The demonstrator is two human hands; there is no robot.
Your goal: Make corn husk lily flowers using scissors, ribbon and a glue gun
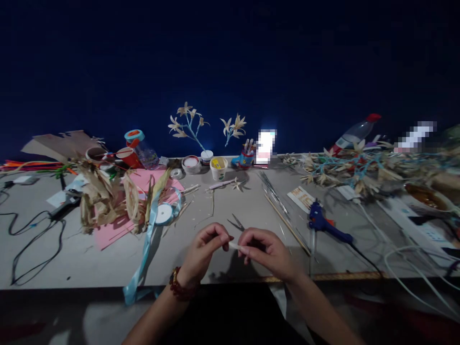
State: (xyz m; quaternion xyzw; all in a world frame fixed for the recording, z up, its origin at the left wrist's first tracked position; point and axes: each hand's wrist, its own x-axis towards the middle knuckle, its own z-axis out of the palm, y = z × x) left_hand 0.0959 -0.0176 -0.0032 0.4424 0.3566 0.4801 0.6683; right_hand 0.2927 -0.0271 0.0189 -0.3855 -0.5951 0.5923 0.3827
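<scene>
Strip (235,245) sits btwn L hand (207,249) & R hand (270,250), each grip pinching 1 end.

Grey table (89,268), cluttered, front edge visible. Left: black cable (39,262) looped on the surface, pink paper (104,235) flat, dried husks (98,203) heaped partly over it, blue ribbon (144,263) trailing past front edge. Back middle: white tape roll (176,174), yellow-labelled cup (219,170) upright. Centre: open scissors (236,222). Right of centre: thin wires (273,192), wooden stick (287,224) lying slantwise, blue glue gun (329,224) on its side, near pale card (301,198). Far right: white power strip (420,232), bowl (444,205) with brown contents.
</scene>
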